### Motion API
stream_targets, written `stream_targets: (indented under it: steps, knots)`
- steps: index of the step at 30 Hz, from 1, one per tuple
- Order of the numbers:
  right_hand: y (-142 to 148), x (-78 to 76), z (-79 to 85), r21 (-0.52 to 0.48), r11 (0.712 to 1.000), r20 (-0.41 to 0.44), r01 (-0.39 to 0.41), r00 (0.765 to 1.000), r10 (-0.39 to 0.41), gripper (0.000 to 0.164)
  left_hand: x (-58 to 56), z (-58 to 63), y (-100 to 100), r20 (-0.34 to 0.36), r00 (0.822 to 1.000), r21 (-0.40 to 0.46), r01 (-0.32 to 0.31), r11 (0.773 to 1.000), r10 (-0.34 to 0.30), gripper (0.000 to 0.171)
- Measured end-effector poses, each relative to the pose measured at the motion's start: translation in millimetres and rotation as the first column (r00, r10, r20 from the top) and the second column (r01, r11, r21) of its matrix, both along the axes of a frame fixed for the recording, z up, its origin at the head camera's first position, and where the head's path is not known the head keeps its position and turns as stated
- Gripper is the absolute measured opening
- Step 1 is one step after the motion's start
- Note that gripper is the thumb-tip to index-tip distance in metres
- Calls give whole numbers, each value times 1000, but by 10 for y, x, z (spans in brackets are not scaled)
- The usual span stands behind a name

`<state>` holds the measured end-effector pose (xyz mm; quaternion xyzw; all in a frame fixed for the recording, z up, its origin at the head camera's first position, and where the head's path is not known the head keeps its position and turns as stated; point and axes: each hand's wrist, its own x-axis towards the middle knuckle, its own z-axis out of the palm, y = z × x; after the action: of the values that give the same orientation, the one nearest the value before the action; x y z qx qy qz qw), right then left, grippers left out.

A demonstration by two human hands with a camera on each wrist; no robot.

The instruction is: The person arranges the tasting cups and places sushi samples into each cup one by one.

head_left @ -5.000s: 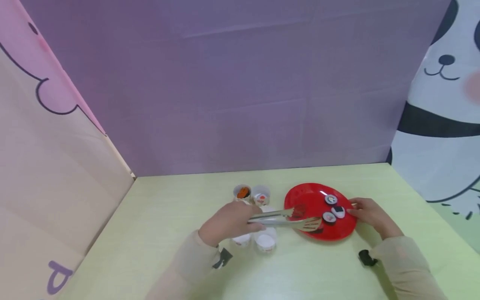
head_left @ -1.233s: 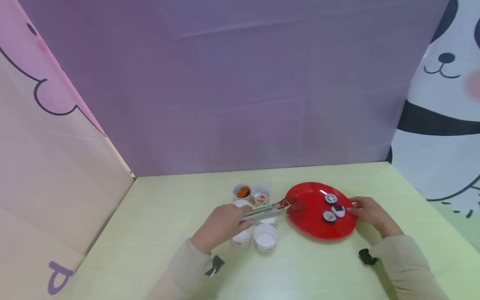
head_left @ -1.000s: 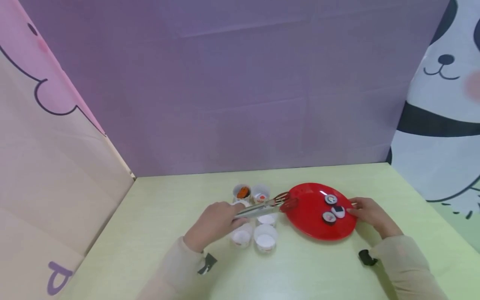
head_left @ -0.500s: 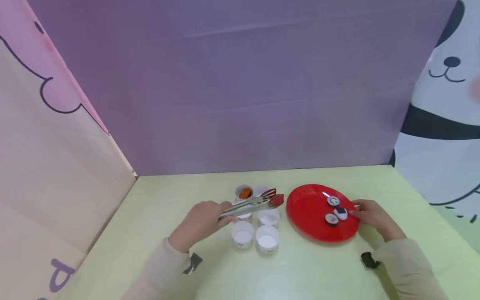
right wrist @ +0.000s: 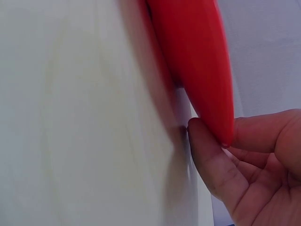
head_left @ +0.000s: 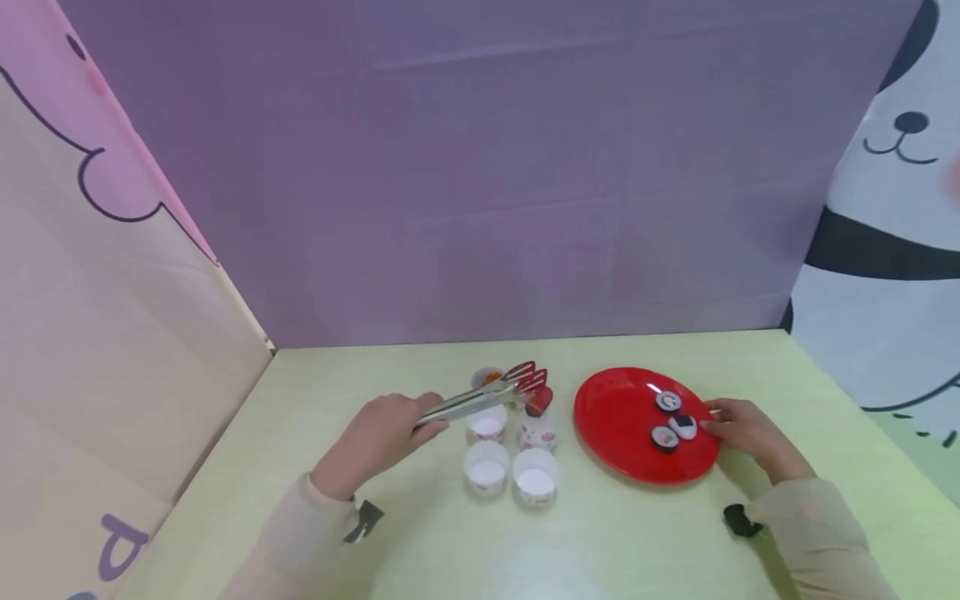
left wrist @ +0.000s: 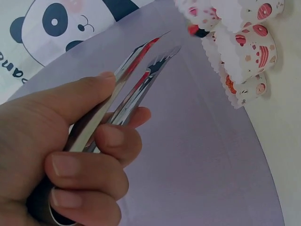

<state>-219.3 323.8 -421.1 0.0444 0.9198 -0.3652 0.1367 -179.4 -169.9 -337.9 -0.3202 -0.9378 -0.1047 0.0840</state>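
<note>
My left hand (head_left: 378,442) grips metal tongs (head_left: 474,402) with red slotted tips, held above the paper cups. The tong arms stand apart in the left wrist view. Just below the tips in the head view, a red-topped toy sushi piece with a dark band (head_left: 538,402) is at the upper rim of a patterned cup (head_left: 538,437), which looks tipped. Whether the tongs touch the piece I cannot tell. My right hand (head_left: 753,435) pinches the rim of the red plate (head_left: 611,421) between thumb and fingers. On the plate lie two sushi rolls (head_left: 664,439) and a white rice ball (head_left: 683,427).
Several white cups stand in two columns left of the plate, including a near-left cup (head_left: 486,469) and a near-right cup (head_left: 536,477). An orange-topped piece (head_left: 491,377) is in the far-left cup. A purple cloth (head_left: 480,208) rises behind the table.
From the plate, my left hand has drawn the tongs leftward over the cups and raised them. A middle cup now shows its patterned side. My right hand stays at the plate rim.
</note>
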Motion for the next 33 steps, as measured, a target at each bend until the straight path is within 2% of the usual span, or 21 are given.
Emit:
stream_targets:
  steps: [5,11,18,23,33]
  knots:
    - [15,-10,2,12,1000,-3,-1,1000,1,51,-7,14,-8,-5,1000,-12,7,1000,-7,21]
    - [7,-16,42,24,1000,-18,-5,1000,6,51,-1,15,17,42,999,0,7,1000,-7,20]
    - [-4,-1,49,7,1000,-12,-2,1000,2,51,-3,30,54,60,998,4,13,1000,-13,22]
    - [0,-6,41,3,1000,-22,-7,1000,7,50,-20,-7,80,105,994,9,4,1000,-5,22]
    - [19,-18,-7,-6,1000,2,8,1000,-8,51,-32,-51,122,132,991,26,16,1000,-19,23]
